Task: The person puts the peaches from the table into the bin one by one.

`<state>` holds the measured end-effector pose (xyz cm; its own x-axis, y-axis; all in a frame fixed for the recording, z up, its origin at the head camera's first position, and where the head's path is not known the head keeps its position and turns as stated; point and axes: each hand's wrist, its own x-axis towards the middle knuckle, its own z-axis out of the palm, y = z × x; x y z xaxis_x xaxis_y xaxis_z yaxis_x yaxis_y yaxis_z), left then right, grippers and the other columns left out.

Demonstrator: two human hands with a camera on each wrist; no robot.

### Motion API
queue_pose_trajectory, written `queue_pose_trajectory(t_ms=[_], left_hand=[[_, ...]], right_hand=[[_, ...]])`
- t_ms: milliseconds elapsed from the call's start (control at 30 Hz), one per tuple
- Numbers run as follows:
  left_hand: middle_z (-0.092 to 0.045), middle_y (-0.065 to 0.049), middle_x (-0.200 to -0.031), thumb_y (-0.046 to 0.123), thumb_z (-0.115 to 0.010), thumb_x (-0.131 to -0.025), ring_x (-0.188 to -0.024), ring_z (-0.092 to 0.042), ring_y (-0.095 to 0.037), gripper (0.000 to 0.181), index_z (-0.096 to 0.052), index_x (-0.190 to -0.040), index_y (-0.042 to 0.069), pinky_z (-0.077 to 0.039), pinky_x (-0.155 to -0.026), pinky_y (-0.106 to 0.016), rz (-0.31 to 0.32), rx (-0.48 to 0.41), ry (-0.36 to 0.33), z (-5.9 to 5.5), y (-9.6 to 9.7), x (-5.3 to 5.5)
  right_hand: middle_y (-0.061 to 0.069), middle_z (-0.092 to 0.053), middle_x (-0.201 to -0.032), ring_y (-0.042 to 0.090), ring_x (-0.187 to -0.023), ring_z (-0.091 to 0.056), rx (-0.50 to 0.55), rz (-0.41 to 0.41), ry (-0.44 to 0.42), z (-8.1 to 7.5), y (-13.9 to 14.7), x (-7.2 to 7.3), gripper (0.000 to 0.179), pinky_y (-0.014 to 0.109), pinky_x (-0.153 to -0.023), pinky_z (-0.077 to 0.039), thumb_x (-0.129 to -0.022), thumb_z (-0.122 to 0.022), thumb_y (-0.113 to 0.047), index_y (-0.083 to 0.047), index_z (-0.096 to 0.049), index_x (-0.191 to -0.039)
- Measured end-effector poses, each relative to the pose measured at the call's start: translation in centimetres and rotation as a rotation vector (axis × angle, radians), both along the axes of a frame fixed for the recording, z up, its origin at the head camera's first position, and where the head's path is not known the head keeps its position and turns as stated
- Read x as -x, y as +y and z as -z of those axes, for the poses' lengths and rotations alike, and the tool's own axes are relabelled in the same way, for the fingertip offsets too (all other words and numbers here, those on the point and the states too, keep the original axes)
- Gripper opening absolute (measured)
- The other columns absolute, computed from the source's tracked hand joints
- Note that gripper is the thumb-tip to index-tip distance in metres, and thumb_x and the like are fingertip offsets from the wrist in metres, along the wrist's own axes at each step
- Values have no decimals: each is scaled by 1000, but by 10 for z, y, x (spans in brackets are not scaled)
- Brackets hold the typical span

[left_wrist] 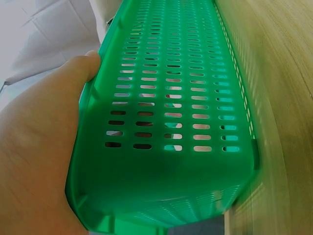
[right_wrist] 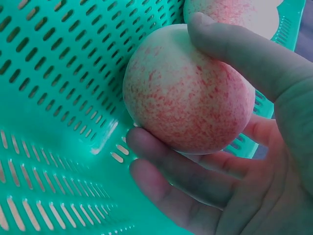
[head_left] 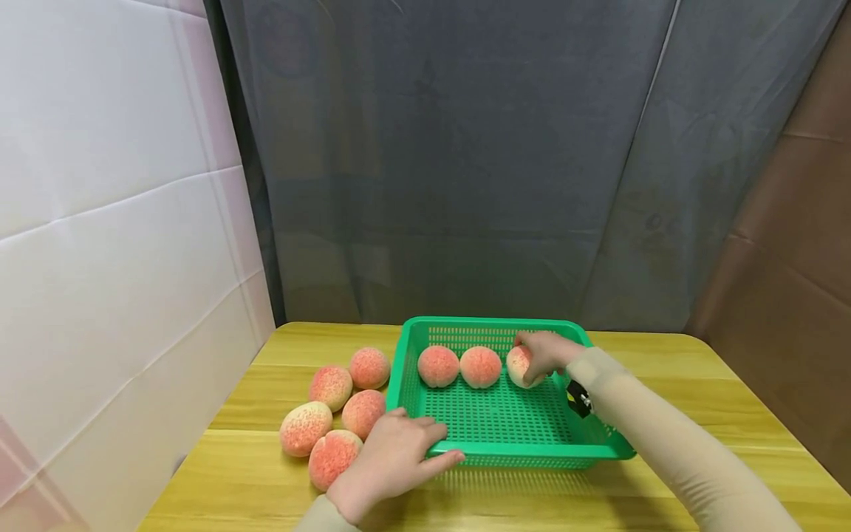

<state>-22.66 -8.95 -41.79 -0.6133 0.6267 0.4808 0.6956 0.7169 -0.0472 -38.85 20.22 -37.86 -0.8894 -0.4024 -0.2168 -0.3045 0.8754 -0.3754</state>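
My right hand (head_left: 547, 353) grips a pale peach with red speckles (right_wrist: 186, 93) inside the green plastic basket (head_left: 512, 449), near its back right corner. The thumb lies across the top of the fruit and the fingers curl beneath it. To the left of that peach, a pink peach (head_left: 481, 367) and another pink peach (head_left: 439, 366) sit side by side along the back of the basket. At the front left corner my left hand (head_left: 399, 451) holds the basket's rim, thumb outside the front wall (left_wrist: 161, 171) and fingers over the edge.
Left of the basket, several loose peaches, among them a pale speckled peach (head_left: 306, 428) and a redder peach (head_left: 334, 459), lie grouped on the wooden table (head_left: 246, 473). A grey curtain (head_left: 432, 162) hangs behind the table, with a white cloth (head_left: 120, 222) on the left.
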Motion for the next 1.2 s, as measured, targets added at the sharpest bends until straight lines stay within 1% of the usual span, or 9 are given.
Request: queue_pose_trajectory(t_ms=[100,333,600,800,1033,1133,1200], left_hand=[[-36,18,-60,61,-46,-94,-53,-39,-3,44,-45,-66,27,-24,-57,-24,0,1,0,0,1,0],[-36,18,-60,61,-46,-95,-54,-39,-2,45,-46,-67,26,-24,-57,-24,4,9,-4,0,1,0],[-37,17,-60,61,-45,-95,-54,-41,-3,44,-45,-67,27,-25,-58,-24,1,10,1,0,1,1],[-36,18,-60,61,-45,-94,-54,-40,-3,44,-45,-67,27,-26,-58,-25,-4,13,-5,0,0,0],[-38,17,-61,61,-45,-94,-54,-40,-3,44,-47,-68,26,-26,-58,-25,-5,16,-8,0,0,1],[-39,17,-61,61,-45,-95,-54,-40,-3,44,-49,-69,26,-27,-58,-25,-7,18,-19,0,0,1],[-39,17,-61,61,-44,-95,-54,-40,-3,44,-49,-69,26,-27,-58,-25,-8,20,-27,0,0,1]], right_hand=[[7,-54,-98,18,-53,-46,11,-9,15,2,-1,1,71,30,-42,-33,-73,-83,-13,-9,-47,-134],[8,-55,-101,19,-61,-50,-1,-20,23,5,-3,0,73,32,-44,-36,-73,-84,-15,-6,-46,-135],[7,-54,-95,19,-58,-48,-3,-22,26,7,-5,0,73,31,-44,-36,-73,-84,-15,-6,-45,-135],[7,-53,-95,19,-59,-48,-1,-24,29,8,-5,1,73,31,-45,-36,-72,-84,-15,-6,-46,-134],[8,-54,-96,18,-56,-45,11,-28,23,9,-6,2,75,32,-46,-36,-72,-84,-14,-6,-45,-135],[9,-54,-99,19,-58,-47,17,-35,28,9,-6,2,75,32,-47,-37,-72,-84,-12,-5,-46,-135],[9,-54,-102,20,-64,-49,17,-40,35,8,-7,0,75,33,-50,-39,-72,-85,-11,-4,-46,-135]])
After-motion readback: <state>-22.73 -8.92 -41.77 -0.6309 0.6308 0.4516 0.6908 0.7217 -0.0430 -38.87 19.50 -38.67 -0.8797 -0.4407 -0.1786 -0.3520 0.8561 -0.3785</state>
